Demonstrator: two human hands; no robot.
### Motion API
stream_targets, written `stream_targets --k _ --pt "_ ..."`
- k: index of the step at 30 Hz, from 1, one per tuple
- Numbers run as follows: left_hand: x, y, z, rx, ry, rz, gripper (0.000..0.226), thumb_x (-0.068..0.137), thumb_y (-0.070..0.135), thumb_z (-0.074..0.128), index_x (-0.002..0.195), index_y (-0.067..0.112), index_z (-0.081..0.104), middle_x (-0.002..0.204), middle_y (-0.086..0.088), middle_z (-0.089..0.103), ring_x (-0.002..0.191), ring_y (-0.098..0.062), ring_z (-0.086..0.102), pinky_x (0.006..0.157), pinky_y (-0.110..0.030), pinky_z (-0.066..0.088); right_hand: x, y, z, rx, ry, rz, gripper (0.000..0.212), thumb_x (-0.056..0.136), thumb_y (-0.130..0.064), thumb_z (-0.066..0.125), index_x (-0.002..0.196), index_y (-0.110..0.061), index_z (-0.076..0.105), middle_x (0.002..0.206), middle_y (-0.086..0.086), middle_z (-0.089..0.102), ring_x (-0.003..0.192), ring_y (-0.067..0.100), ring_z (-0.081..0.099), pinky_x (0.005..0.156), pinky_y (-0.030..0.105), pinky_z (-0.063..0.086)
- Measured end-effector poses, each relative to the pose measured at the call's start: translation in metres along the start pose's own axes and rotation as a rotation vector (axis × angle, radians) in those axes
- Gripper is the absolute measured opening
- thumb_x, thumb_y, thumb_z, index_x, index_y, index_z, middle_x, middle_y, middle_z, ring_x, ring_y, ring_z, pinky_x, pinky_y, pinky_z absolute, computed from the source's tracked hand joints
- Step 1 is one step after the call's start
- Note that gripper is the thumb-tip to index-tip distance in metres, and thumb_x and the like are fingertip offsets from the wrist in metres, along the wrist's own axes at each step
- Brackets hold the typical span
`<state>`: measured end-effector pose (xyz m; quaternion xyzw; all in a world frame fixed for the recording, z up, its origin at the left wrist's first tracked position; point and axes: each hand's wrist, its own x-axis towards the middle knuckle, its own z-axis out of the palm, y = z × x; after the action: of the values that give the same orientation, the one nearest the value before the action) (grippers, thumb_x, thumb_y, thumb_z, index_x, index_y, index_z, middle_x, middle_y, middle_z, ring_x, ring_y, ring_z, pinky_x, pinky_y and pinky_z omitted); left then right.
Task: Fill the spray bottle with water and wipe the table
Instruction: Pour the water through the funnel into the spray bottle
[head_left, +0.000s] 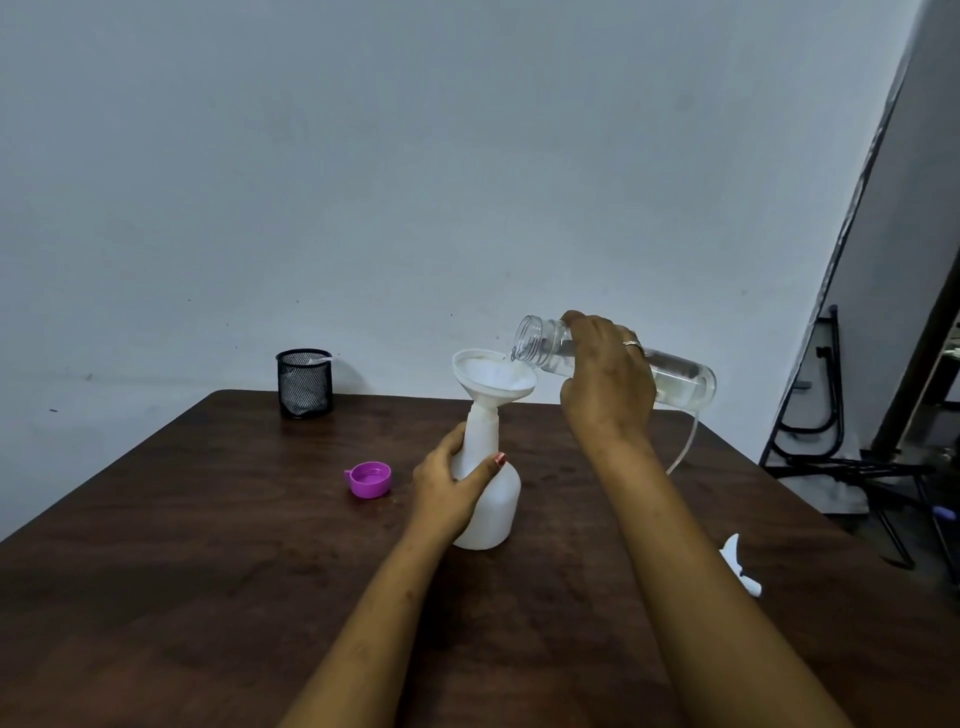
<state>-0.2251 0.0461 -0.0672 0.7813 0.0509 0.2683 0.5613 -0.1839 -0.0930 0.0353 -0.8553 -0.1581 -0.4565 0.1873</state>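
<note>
A white spray bottle (493, 512) stands upright near the middle of the dark wooden table (208, 545), its top off. A white funnel (493, 379) sits in its neck. My left hand (449, 486) grips the bottle's shoulder. My right hand (605, 382) holds a clear water bottle (675, 376) tipped almost level, its open mouth over the funnel's rim, and water runs into the funnel. The white spray head (740, 564) lies on the table at the right, and its thin tube (685, 441) curves up behind my right arm.
A purple cap (369, 479) lies open side up to the left of the spray bottle. A black mesh cup (305, 383) with something pale inside stands at the table's far left corner. Black metal frames (831, 415) stand on the floor past the table's right edge.
</note>
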Motion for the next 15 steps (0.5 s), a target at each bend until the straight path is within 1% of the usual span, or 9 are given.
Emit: stream_targets --k 3,9,13,15 --pt "0.0001 -0.0006 -0.0003 -0.003 -0.001 -0.008 0.056 0.083 0.035 0.068 0.134 0.021 0.05 0.132 0.002 0.058 0.119 -0.015 0.054 0.102 -0.036 0.044 -0.0002 -0.0006 0.0015 0.003 0.015 -0.008 0.063 0.066 0.019 0.054 0.122 -0.009 0.057 0.114 0.009 0.064 0.107 0.034 0.054 0.081 0.038 0.045" --pt "-0.0009 0.001 -0.0013 -0.014 -0.001 -0.004 0.053 0.083 0.032 0.068 0.133 0.019 0.053 0.129 0.002 0.06 0.116 -0.013 0.055 0.097 -0.027 0.043 0.0015 0.0011 0.0051 0.005 0.045 -0.014 0.063 0.062 0.02 0.053 0.118 -0.007 0.06 0.108 0.01 0.065 0.102 0.036 0.056 0.079 0.039 0.047" --pt "-0.0019 0.0023 -0.0021 -0.011 -0.004 -0.002 0.055 0.084 0.031 0.068 0.135 0.02 0.051 0.132 0.002 0.058 0.119 -0.014 0.054 0.099 -0.029 0.043 0.0029 0.0016 0.0069 0.006 0.088 -0.021 0.061 0.06 0.021 0.054 0.114 -0.006 0.062 0.102 0.01 0.067 0.097 0.037 0.058 0.079 0.04 0.049" --pt "-0.0019 0.0026 -0.0022 -0.012 -0.009 0.001 0.055 0.084 0.03 0.067 0.135 0.02 0.051 0.132 0.002 0.058 0.119 -0.014 0.054 0.099 -0.028 0.043 0.0033 0.0017 0.0069 0.013 0.092 -0.015 0.062 0.06 0.022 0.053 0.115 -0.006 0.062 0.103 0.011 0.067 0.097 0.037 0.058 0.08 0.04 0.049"
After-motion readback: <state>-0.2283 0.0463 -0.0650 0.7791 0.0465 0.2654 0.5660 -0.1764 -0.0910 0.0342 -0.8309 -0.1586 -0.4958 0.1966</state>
